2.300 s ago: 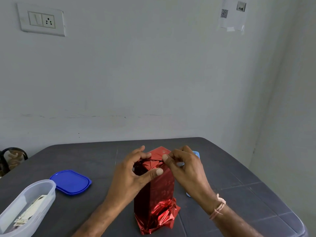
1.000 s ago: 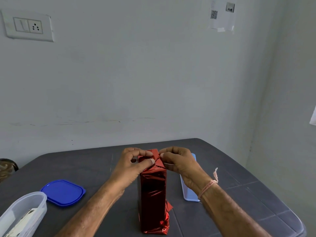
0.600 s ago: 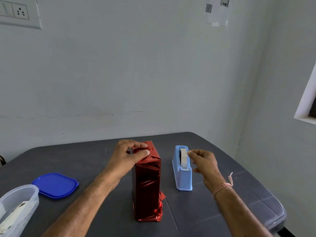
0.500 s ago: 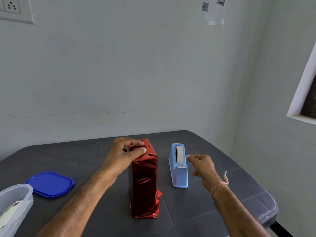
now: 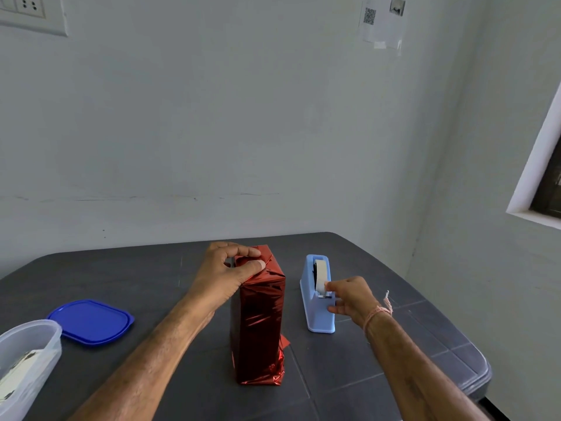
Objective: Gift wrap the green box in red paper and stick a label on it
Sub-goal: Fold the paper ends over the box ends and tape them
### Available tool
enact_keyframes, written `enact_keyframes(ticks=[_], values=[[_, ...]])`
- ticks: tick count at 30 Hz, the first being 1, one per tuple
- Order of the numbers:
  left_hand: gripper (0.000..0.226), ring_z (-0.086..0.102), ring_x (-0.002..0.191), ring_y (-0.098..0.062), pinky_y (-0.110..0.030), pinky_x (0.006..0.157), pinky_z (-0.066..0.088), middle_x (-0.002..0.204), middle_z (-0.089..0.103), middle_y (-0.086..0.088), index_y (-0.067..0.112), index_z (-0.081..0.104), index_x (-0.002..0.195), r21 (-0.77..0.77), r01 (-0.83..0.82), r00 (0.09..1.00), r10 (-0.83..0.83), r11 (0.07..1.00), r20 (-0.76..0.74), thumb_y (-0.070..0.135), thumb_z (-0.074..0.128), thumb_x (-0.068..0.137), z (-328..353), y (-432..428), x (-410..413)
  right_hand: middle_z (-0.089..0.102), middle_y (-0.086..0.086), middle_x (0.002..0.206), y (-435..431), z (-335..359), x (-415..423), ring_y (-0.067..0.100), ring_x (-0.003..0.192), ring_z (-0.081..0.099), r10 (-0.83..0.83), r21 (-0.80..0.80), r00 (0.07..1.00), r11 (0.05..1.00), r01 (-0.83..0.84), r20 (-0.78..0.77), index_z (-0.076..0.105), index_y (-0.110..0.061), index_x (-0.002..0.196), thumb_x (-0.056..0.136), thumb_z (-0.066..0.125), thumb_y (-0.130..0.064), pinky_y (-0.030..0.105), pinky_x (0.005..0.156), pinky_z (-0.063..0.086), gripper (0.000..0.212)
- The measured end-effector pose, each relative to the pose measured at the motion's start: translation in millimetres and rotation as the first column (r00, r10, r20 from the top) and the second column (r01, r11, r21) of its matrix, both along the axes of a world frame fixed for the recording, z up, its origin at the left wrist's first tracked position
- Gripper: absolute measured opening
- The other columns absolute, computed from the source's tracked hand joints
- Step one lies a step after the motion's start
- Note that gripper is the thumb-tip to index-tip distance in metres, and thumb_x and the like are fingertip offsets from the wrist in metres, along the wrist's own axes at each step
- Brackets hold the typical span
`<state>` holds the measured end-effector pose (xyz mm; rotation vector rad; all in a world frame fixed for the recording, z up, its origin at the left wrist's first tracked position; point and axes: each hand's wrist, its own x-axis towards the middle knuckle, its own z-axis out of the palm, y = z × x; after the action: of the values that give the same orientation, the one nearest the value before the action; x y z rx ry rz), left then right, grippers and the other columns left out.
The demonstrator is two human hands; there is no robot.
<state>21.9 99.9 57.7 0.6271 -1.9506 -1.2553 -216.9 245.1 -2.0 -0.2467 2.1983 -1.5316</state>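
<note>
Head view: the right hand (image 5: 352,296) has left the top fold and crossed to the pale blue plastic tape dispenser (image 5: 317,314) just right of the box (image 5: 262,302). Its thumb and forefinger close on the loose end of the tape (image 5: 319,276) — sealing the top looks like the step in hand, with the label still to come. The left hand (image 5: 223,275) stays curled over the box top, thumb clamping the folded red paper (image 5: 258,347). The box stands upright mid-table (image 5: 349,369), tall and rectangular — its foil is glossy, creased and crumpled at the base. Well left of the box lie a smooth blue lid (image 5: 91,322) and a translucent tub (image 5: 28,350).
</note>
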Motion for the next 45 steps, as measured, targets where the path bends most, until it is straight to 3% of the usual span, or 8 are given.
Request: enact_keyframes(ticks=[4, 8, 12, 17, 21, 32, 38, 45], values=[[0.021, 0.048, 0.106, 0.006, -0.01, 0.078, 0.036, 0.122, 0.051, 0.011, 0.028, 0.079, 0.097, -0.004, -0.004, 1.0, 0.004, 1.0, -0.002, 0.026, 0.086, 0.078, 1.0, 2.2, 0.9, 0.058, 0.021, 0.116, 1.5, 4.2, 2.9, 0.041, 0.108, 0.067, -0.021, -0.044, 0.999, 0.999, 0.022, 0.037, 0.055, 0.002, 0.108, 0.092, 0.075, -0.009, 0.053, 0.079, 0.063, 0.028], [0.021, 0.046, 0.104, 0.008, -0.009, 0.077, 0.035, 0.121, 0.05, 0.011, 0.027, 0.078, 0.098, 0.006, -0.004, 1.0, 0.004, 1.0, -0.014, 0.024, 0.086, 0.079, 0.3, 3.2, 1.8, 0.06, 0.017, 0.111, 2.3, -0.7, 5.0, 0.038, 0.099, 0.069, -0.021, -0.08, 0.998, 0.996, 0.026, 0.06, 0.059, 0.007, 0.12, 0.092, 0.074, -0.01, 0.046, 0.063, 0.065, 0.036], [0.022, 0.045, 0.101, 0.01, -0.008, 0.074, 0.033, 0.123, 0.05, 0.009, 0.025, 0.078, 0.099, 0.0, -0.01, 1.0, 0.01, 1.0, -0.014, 0.023, 0.086, 0.079, 1.1, 4.8, 1.3, 0.064, 0.016, 0.106, 4.9, -11.9, 8.2, 0.033, 0.089, 0.071, -0.022, -0.149, 0.991, 0.988, 0.042, 0.134, 0.06, 0.007, 0.12, 0.093, 0.072, -0.01, 0.043, 0.058, 0.065, 0.034], [0.021, 0.045, 0.1, 0.011, -0.007, 0.072, 0.033, 0.124, 0.049, 0.008, 0.025, 0.078, 0.1, -0.001, -0.01, 1.0, 0.01, 1.0, -0.015, 0.022, 0.085, 0.08, 1.4, 5.4, 2.0, 0.064, 0.023, 0.12, 4.3, -14.3, 11.7, 0.039, 0.099, 0.071, -0.038, -0.203, 0.986, 0.977, 0.072, 0.164, 0.059, 0.006, 0.122, 0.094, 0.072, -0.013, 0.044, 0.057, 0.065, 0.037], [0.019, 0.046, 0.102, 0.009, -0.009, 0.074, 0.035, 0.125, 0.049, 0.008, 0.026, 0.078, 0.099, 0.013, 0.001, 1.0, 0.0, 1.0, -0.018, 0.021, 0.084, 0.081, 0.8, 6.6, 2.0, 0.064, 0.023, 0.12, 5.9, -15.5, 15.1, 0.038, 0.096, 0.07, -0.036, -0.234, 0.984, 0.969, 0.077, 0.174, 0.06, 0.006, 0.12, 0.094, 0.072, -0.015, 0.041, 0.053, 0.063, 0.035], [0.019, 0.047, 0.113, -0.003, -0.01, 0.075, 0.036, 0.127, 0.049, 0.007, 0.025, 0.078, 0.1, 0.033, 0.014, 1.0, -0.014, 0.999, -0.019, 0.021, 0.083, 0.081, 0.3, 5.5, 0.7, 0.062, 0.022, 0.122, 8.9, -25.2, 17.4, 0.041, 0.103, 0.068, -0.035, -0.305, 0.982, 0.948, 0.092, 0.185, 0.061, 0.007, 0.116, 0.093, 0.072, -0.013, 0.046, 0.061, 0.065, 0.032], [0.019, 0.051, 0.11, -0.002, -0.011, 0.076, 0.038, 0.127, 0.05, 0.006, 0.025, 0.078, 0.099, 0.045, 0.025, 0.999, -0.023, 0.999, -0.031, 0.021, 0.083, 0.081, -1.7, 4.3, -0.5, 0.064, 0.021, 0.115, 10.5, -31.8, 17.0, 0.037, 0.102, 0.068, -0.033, -0.322, 0.983, 0.942, 0.091, 0.181, 0.063, 0.005, 0.109, 0.093, 0.072, -0.011, 0.056, 0.08, 0.063, 0.025], [0.018, 0.054, 0.115, -0.006, -0.014, 0.079, 0.04, 0.13, 0.054, 0.006, 0.029, 0.079, 0.097, 0.059, 0.022, 0.999, -0.02, 0.998, -0.03, 0.025, 0.085, 0.08, -3.6, 1.7, -2.5, 0.067, 0.017, 0.104, 13.7, -39.6, 18.3, 0.027, 0.088, 0.071, -0.016, -0.377, 0.985, 0.923, 0.08, 0.171, 0.065, 0.009, 0.11, 0.092, 0.071, -0.008, 0.045, 0.071, 0.065, 0.025]])
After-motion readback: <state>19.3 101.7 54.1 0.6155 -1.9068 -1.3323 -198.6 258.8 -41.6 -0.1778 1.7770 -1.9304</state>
